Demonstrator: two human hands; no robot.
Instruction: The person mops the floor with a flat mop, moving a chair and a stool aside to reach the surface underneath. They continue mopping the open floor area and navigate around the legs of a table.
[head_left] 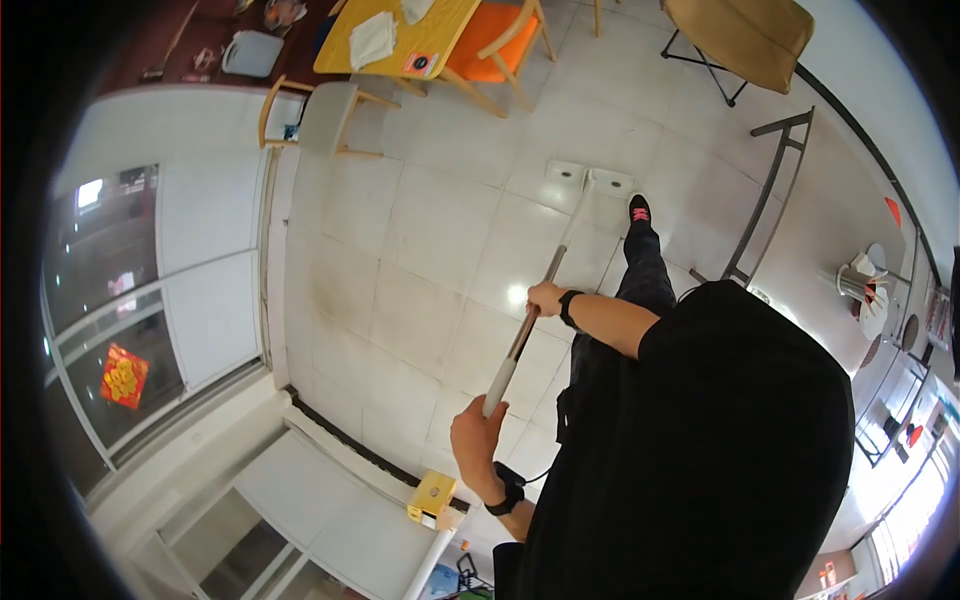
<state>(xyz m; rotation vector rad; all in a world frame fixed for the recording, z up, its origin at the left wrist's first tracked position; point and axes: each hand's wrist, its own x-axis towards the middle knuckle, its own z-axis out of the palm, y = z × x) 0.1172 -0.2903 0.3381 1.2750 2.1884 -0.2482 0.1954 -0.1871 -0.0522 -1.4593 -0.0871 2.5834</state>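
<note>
I hold a long-handled flat mop (553,265) slantwise across the floor, with both hands closed round its pole. My right hand (545,298) wraps the brown middle part of the pole. Lower in the view, my left hand (476,440) grips the pale grey sleeve at the pole's upper end. The mop's white two-part head (567,175) lies flat on the tiles, close to my black shoe (640,212) with pink laces. Dark bands are on both my wrists.
Pale floor tiles (430,215) spread around me. A yellow table (400,35), an orange-seated chair (495,45) and a grey chair (330,118) stand ahead. A tan folding chair (745,40) is at top right. A yellow box (432,495) sits by the window ledge at the bottom.
</note>
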